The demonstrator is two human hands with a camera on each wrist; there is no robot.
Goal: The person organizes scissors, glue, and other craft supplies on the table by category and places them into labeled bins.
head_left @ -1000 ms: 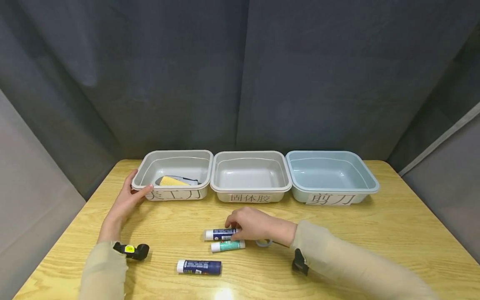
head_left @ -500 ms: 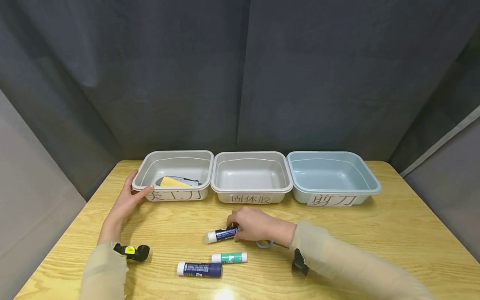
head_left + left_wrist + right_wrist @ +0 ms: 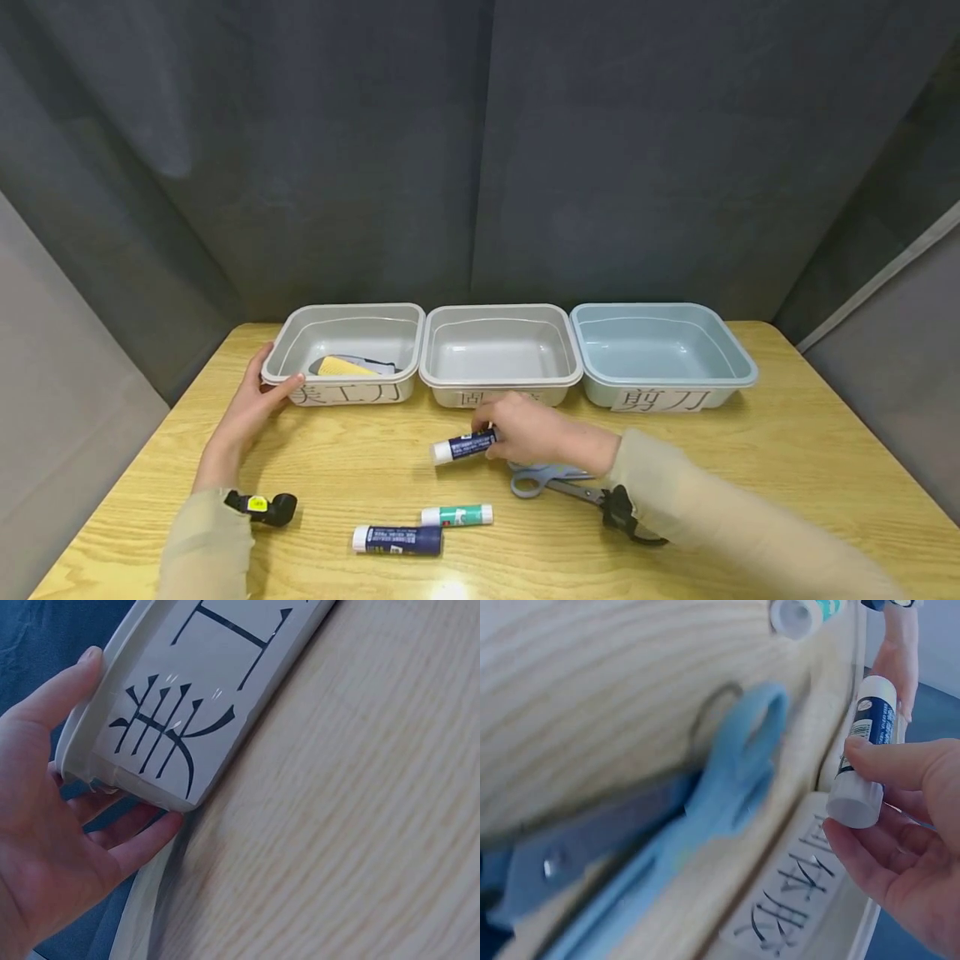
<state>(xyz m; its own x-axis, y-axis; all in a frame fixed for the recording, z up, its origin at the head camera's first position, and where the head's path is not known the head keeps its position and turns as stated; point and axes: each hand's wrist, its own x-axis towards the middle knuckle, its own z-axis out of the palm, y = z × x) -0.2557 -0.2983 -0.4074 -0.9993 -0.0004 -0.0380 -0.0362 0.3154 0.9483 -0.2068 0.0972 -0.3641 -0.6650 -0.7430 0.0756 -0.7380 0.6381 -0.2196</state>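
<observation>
My right hand [image 3: 525, 427] pinches a dark blue glue stick with a white cap [image 3: 468, 446], raised off the table before the middle bin. In the right wrist view, thumb and fingers close on that glue stick [image 3: 866, 750]. My left hand [image 3: 251, 404] grips the left corner of the left grey bin [image 3: 418, 337], thumb at its front rim and fingers round the side. Yellow and grey utility knives [image 3: 348, 365] lie inside this bin. A green glue stick [image 3: 457, 515] and another blue glue stick [image 3: 397, 540] lie on the table, close together.
Light blue scissors [image 3: 529, 481] and dark-handled scissors [image 3: 581, 490] lie partly under my right forearm. The middle grey bin [image 3: 501, 312] and the light blue bin [image 3: 663, 312] stand in a row with the left one, a dark curtain [image 3: 600, 150] behind.
My right hand has lifted the blue glue stick and moved it toward the middle bin. The green glue stick has slid nearer the lying blue one. My left hand stays at its bin.
</observation>
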